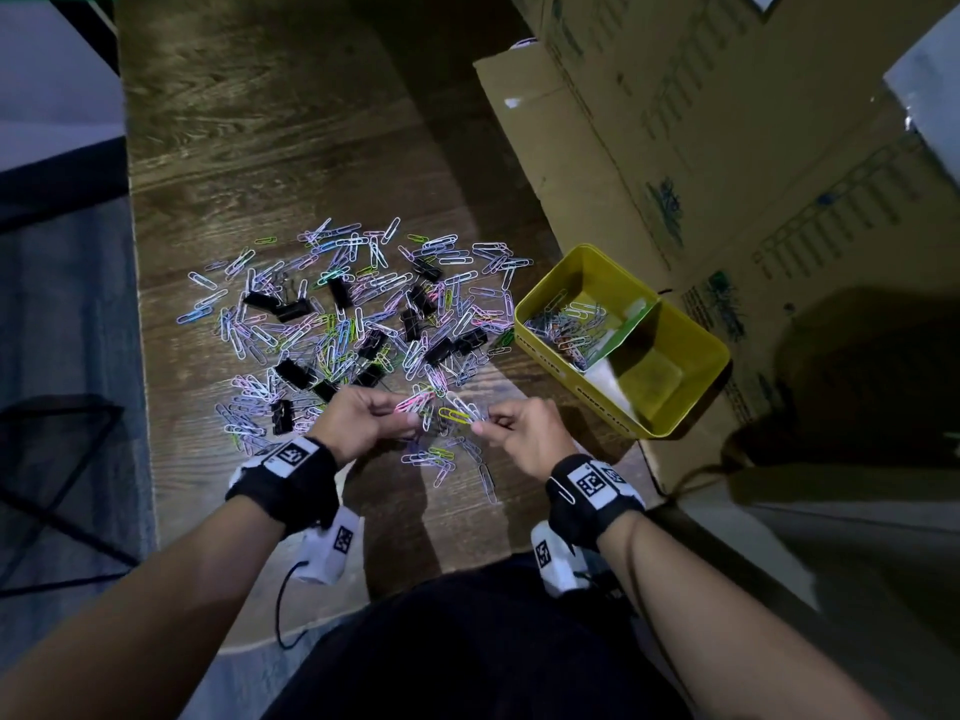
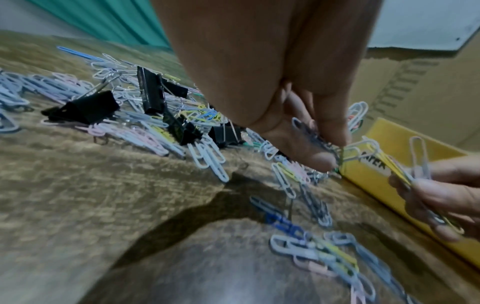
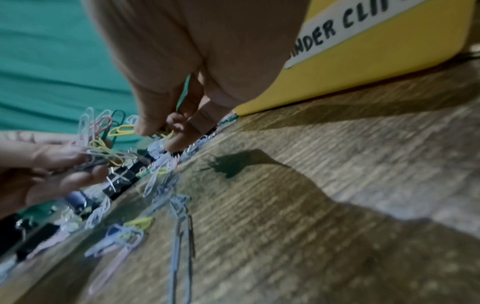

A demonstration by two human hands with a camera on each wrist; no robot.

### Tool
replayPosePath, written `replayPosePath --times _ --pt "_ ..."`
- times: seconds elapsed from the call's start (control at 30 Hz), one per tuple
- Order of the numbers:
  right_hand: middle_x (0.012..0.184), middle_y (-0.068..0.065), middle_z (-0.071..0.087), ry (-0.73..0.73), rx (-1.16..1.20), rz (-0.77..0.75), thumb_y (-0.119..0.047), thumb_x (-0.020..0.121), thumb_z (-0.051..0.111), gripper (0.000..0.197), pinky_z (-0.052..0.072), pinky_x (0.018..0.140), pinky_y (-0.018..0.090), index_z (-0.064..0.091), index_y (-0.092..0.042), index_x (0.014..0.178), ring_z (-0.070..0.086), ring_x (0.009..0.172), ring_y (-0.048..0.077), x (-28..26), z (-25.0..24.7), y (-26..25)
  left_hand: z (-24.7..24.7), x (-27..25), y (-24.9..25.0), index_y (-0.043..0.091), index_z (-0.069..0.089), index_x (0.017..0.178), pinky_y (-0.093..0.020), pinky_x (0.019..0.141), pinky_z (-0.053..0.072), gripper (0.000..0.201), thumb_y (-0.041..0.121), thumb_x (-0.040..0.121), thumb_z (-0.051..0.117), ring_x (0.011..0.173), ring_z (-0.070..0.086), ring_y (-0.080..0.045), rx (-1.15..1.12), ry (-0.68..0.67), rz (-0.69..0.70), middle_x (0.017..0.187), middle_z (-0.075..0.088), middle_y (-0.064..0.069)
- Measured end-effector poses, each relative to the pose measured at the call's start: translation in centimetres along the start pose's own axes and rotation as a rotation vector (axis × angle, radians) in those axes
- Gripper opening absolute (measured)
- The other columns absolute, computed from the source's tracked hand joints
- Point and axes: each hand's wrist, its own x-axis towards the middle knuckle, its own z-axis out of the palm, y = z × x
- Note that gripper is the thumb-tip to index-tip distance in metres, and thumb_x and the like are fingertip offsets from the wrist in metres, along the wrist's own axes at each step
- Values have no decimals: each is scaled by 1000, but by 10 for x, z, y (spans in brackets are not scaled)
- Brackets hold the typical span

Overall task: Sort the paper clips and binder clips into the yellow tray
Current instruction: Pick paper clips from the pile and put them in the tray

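Many pastel paper clips [image 1: 343, 304] and several black binder clips [image 1: 291, 310] lie scattered on the wooden table. The yellow tray [image 1: 691, 350] stands at the right, split by a divider; its far compartment holds paper clips [image 1: 569, 324], its near compartment looks bare. My left hand [image 1: 371, 415] pinches a bunch of paper clips [image 2: 315, 135] at the pile's near edge. My right hand [image 1: 506, 426] pinches a yellow paper clip [image 1: 454, 414] and a few others [image 2: 418, 160], close beside the left hand.
A large cardboard box [image 1: 701, 148] stands behind and right of the tray. The table's left edge [image 1: 136, 283] drops to a grey floor with a black wire stand [image 1: 57, 459]. Loose clips [image 1: 447, 459] lie between my hands and the near edge.
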Motion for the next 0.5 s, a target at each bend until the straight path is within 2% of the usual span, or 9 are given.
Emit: replayPosePath --times 0.03,0.1,0.17,0.27,0.33,0.4,0.5 --pt "80 0 70 26 61 -3 -27 79 75 28 58 75 35 73 -6 97 68 69 16 -1 -3 0 0 -1 7 11 73 78 -22 69 58 19 -6 74 67 63 69 -12 -37 -7 4 68 73 -3" --pt "76 -6 68 78 160 -22 -23 78 76 24 57 72 35 73 -6 95 66 64 11 -5 -9 -3 0 -2 21 6 72 84 -24 71 58 14 -1 71 70 70 70 -15 -66 -26 17 74 74 -5" --pt "74 -10 65 129 240 -50 -18 77 76 9 57 69 33 73 -16 86 63 60 10 -13 -19 -10 2 0 39 4 71 87 -21 68 57 14 -1 74 68 69 70 -14 -46 -61 35 75 74 -5" --pt "81 -2 71 243 366 -99 -12 78 76 14 57 69 31 73 -25 81 65 65 15 -24 -34 -20 13 9 69 4 70 92 -27 75 58 15 3 77 68 75 70 -17 7 -134 83 81 74 -7" --pt "84 0 73 325 428 -117 -10 78 75 16 55 69 27 74 -24 86 66 70 13 -27 -44 -26 28 18 90 5 71 91 -29 77 57 16 9 75 70 78 70 -20 19 -188 127 83 74 -9" --pt "85 1 73 409 489 -137 -6 79 73 18 52 68 21 73 -14 95 66 72 8 -28 -54 -33 48 32 109 3 70 90 -26 71 57 14 3 77 68 70 69 -17 -49 -229 155 77 74 -7" --pt "85 0 73 551 553 -150 -2 81 71 19 53 65 16 71 -16 93 64 66 2 -26 -74 -46 80 58 125 1 68 88 -25 62 55 11 -5 79 65 59 65 -14 -25 -192 156 65 71 -4"
